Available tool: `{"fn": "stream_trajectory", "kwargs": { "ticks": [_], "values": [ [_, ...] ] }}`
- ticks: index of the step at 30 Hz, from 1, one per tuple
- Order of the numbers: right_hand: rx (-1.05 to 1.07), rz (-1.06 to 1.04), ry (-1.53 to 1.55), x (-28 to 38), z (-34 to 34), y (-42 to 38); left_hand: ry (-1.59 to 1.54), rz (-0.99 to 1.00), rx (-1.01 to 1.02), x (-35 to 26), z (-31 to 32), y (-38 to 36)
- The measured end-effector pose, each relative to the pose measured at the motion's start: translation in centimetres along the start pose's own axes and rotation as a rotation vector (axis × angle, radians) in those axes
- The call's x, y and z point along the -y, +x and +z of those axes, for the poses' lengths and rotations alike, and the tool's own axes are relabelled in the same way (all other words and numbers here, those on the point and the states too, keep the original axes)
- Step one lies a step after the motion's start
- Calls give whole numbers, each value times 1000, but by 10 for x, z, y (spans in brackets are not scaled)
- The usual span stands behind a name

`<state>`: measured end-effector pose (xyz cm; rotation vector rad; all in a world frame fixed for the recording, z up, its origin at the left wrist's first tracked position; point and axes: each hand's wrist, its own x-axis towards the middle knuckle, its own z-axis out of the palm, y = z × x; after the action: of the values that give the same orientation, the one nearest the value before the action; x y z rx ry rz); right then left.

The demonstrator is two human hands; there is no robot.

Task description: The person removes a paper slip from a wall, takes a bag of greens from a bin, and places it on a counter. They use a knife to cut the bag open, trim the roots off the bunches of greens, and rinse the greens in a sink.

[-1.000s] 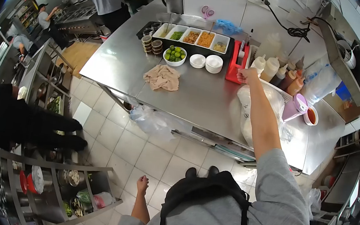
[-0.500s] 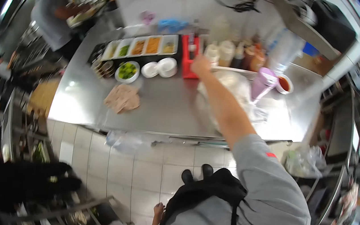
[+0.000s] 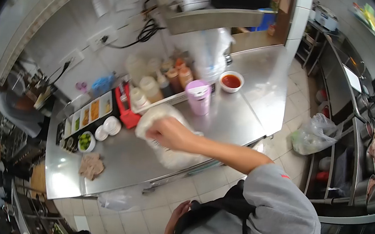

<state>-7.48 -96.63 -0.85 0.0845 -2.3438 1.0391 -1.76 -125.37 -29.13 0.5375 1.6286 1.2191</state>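
Note:
My right hand (image 3: pixel 164 132) reaches across over a white, translucent plastic bag (image 3: pixel 170 158) on the steel counter. Its fingers curl downward, closed and blurred by motion; whatever is between them is hidden. Beside the bag stand a lilac cup (image 3: pixel 198 98) and a red tray (image 3: pixel 127 115) with a dark-handled item in it. Low in front of my body hangs my left hand (image 3: pixel 180 209), next to the black apron (image 3: pixel 220 210). Its fingers are too small and partly covered to read.
Squeeze bottles (image 3: pixel 151 89) line the wall. A bowl of red sauce (image 3: pixel 231 82) sits right on the counter (image 3: pixel 255 97). Leftward are topping trays (image 3: pixel 87 116), a bowl of green pieces (image 3: pixel 86 142), white lids (image 3: pixel 109 127) and a cloth (image 3: pixel 91 166). Another person (image 3: pixel 21 113) stands far left.
My right hand has left the red tray and come back toward me, over the plastic bag. The view has swung to the right.

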Motion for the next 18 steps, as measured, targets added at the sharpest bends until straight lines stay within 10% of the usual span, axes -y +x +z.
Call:
{"fn": "stream_trajectory", "kwargs": {
  "ticks": [7, 18],
  "values": [
    [-390, 422, 215, -54, -139, -209, -411, 479, -14, -246, 205, 121],
    [-1008, 558, -32, -115, -326, -307, -716, 224, 493, -331, 450, 251]
  ]
}}
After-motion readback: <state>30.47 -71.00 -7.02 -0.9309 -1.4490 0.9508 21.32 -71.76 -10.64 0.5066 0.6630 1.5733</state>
